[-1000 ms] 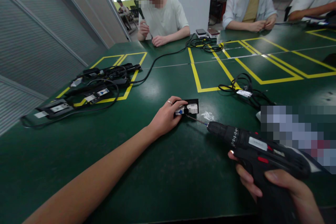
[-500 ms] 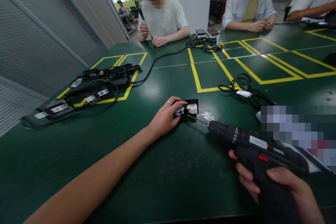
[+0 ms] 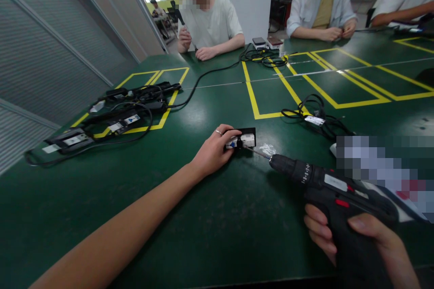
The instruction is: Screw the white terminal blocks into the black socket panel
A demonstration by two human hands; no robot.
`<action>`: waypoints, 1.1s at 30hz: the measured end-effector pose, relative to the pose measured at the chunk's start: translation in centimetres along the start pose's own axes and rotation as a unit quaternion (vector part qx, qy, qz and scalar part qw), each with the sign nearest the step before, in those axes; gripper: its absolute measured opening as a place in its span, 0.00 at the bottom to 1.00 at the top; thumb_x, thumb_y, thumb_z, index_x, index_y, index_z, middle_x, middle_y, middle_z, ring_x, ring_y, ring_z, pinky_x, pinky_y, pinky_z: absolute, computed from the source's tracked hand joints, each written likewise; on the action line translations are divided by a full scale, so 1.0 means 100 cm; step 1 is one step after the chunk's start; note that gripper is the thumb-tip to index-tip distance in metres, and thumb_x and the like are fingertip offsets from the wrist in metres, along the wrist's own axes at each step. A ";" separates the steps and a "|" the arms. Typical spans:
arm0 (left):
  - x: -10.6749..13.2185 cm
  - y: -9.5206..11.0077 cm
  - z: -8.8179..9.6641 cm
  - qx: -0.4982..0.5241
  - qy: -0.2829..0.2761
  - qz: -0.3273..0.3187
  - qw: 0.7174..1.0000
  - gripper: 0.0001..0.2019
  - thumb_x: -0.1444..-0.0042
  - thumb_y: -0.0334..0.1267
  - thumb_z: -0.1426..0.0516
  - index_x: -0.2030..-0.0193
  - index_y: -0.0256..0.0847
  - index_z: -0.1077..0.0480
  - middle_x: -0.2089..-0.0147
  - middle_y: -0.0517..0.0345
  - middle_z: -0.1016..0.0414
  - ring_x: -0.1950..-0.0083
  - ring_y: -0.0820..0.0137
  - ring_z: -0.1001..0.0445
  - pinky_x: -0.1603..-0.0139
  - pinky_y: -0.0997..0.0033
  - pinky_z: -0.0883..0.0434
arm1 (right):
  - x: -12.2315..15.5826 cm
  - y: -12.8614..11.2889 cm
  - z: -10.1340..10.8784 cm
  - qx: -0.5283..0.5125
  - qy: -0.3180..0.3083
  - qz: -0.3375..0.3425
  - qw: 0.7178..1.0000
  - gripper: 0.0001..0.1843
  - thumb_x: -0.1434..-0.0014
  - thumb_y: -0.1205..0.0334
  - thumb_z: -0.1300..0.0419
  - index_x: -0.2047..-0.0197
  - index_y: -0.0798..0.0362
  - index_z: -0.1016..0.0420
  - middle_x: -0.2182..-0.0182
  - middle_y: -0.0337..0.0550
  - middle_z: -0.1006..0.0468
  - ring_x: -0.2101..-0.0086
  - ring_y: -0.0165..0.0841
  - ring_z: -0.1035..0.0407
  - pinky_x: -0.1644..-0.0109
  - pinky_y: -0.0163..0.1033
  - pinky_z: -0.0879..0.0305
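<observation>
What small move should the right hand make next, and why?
Perhaps steady the drill with the right hand and check its alignment: the bit points at the small black part, whose end the left hand holds, but whether the bit is seated is too small to tell.

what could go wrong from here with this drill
The bit could slip off the part and nick the left hand, which is close to its tip. The part might twist or slide, as only that hand steadies it. The drill may wobble, held by the right hand alone.
</observation>
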State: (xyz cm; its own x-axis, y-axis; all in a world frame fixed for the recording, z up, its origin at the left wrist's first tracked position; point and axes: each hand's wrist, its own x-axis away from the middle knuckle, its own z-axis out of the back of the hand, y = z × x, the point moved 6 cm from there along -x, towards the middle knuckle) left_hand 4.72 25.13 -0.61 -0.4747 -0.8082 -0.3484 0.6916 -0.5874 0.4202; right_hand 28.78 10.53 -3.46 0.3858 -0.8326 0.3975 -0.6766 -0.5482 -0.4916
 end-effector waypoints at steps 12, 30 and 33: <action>0.000 0.001 0.000 0.007 0.011 -0.006 1.000 0.24 0.48 0.24 0.48 0.44 0.45 0.38 0.46 0.51 0.39 0.45 0.62 0.35 0.43 0.54 0.32 | -0.002 0.006 -0.009 -0.011 -0.060 -0.046 0.997 0.12 0.54 0.58 0.42 0.71 0.58 0.24 0.85 0.33 0.45 0.86 0.22 0.58 0.82 0.34 0.52; 0.000 0.000 -0.001 -0.006 0.000 0.008 1.000 0.24 0.48 0.24 0.47 0.44 0.44 0.39 0.45 0.51 0.40 0.45 0.64 0.36 0.42 0.58 0.33 | -0.002 0.004 -0.008 -0.007 -0.060 -0.032 0.998 0.11 0.52 0.59 0.42 0.69 0.59 0.24 0.78 0.39 0.37 0.86 0.21 0.57 0.82 0.35 0.51; 0.001 -0.001 -0.002 -0.004 -0.001 0.006 1.000 0.24 0.48 0.23 0.47 0.44 0.44 0.39 0.45 0.51 0.40 0.44 0.64 0.36 0.42 0.58 0.34 | -0.003 0.006 -0.007 -0.009 -0.080 -0.049 0.996 0.13 0.53 0.58 0.42 0.68 0.60 0.24 0.84 0.34 0.43 0.86 0.23 0.56 0.81 0.34 0.51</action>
State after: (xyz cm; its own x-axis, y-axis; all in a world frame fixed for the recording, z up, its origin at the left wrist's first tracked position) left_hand 4.70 25.13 -0.82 -0.4669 -0.8159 -0.3411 0.7021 -0.5765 0.4180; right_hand 27.83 10.53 -3.33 0.5442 -0.7779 0.3141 -0.6412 -0.6271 -0.4422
